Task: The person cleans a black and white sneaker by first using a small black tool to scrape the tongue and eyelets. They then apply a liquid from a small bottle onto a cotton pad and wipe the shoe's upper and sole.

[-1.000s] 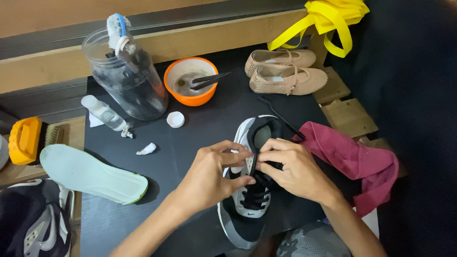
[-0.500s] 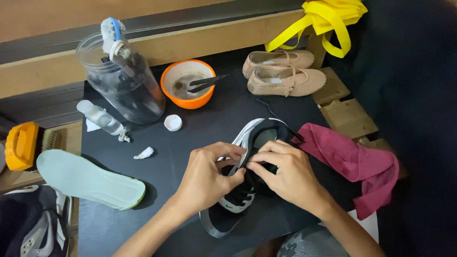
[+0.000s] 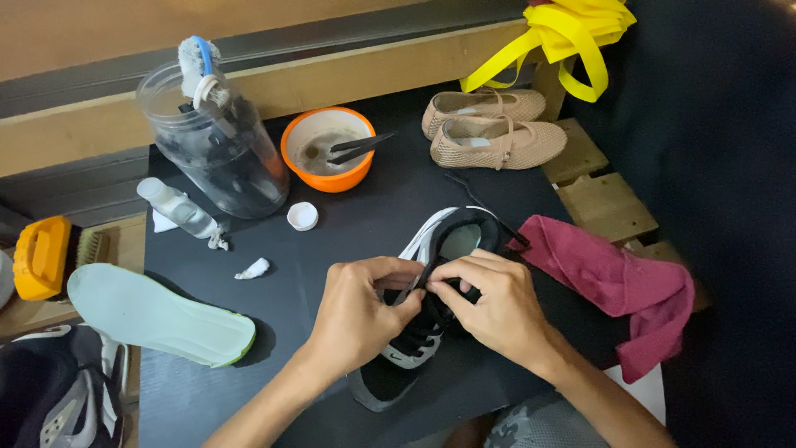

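A black and white sneaker (image 3: 448, 241) lies on the black mat (image 3: 365, 216), heel away from me. My left hand (image 3: 361, 311) and my right hand (image 3: 489, 303) sit over its middle. Both pinch the black lace (image 3: 423, 286) at the tongue, fingertips almost touching. The hands hide most of the lacing. The toe end (image 3: 377, 386) points toward me at the mat's near edge.
An orange bowl (image 3: 327, 149) with a dark brush, a clear jar (image 3: 211, 141), a small bottle (image 3: 174, 207) and a white cap (image 3: 303, 216) stand at the back. A pale green insole (image 3: 157, 315) lies left, a red cloth (image 3: 613, 286) right, beige shoes (image 3: 493, 124) behind.
The view has shifted a little. Both hands stay on the sneaker's lace; the shoe has tipped and turned slightly under them.
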